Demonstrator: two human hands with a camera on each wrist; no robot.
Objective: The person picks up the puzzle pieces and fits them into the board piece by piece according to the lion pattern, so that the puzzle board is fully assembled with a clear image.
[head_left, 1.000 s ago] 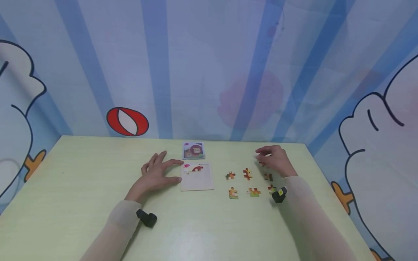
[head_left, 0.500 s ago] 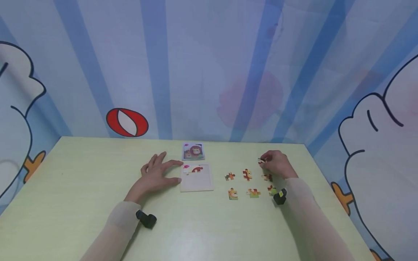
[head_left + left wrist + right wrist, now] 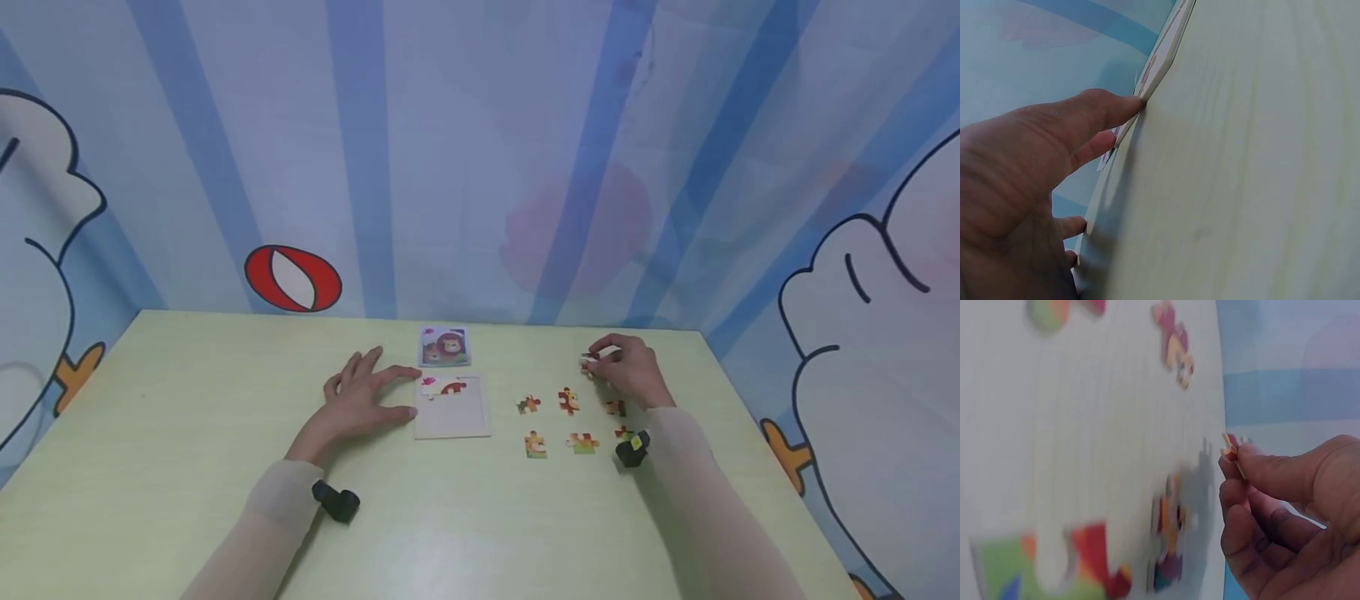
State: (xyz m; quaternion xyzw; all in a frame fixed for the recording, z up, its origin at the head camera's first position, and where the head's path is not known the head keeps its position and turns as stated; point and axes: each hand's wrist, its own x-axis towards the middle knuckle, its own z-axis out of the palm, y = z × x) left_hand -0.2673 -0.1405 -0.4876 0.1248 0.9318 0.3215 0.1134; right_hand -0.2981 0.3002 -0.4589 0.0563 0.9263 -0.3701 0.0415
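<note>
Between thumb and fingers, my right hand (image 3: 632, 367) pinches a jigsaw puzzle piece (image 3: 1232, 450), raised off the table in the right wrist view. My left hand (image 3: 358, 408) has its fingers spread, with thumb and index fingertip touching the left edge of a square puzzle tray (image 3: 453, 421). Along the tray's top lie fitted pieces (image 3: 442, 387) showing a pink flower and a red-brown shape. In the left wrist view the thumb (image 3: 1116, 109) meets the tray's edge.
Behind the tray lies a lion picture card (image 3: 444, 347). Several loose pieces lie right of the tray, among them a bear-faced piece (image 3: 568, 401) and a green-edged piece (image 3: 582, 442). A patterned curtain (image 3: 465, 167) hangs behind the table (image 3: 225, 375).
My right hand has picked up a puzzle piece from the far right of the loose pieces and shifted slightly left with it. The left hand has stayed at the tray.
</note>
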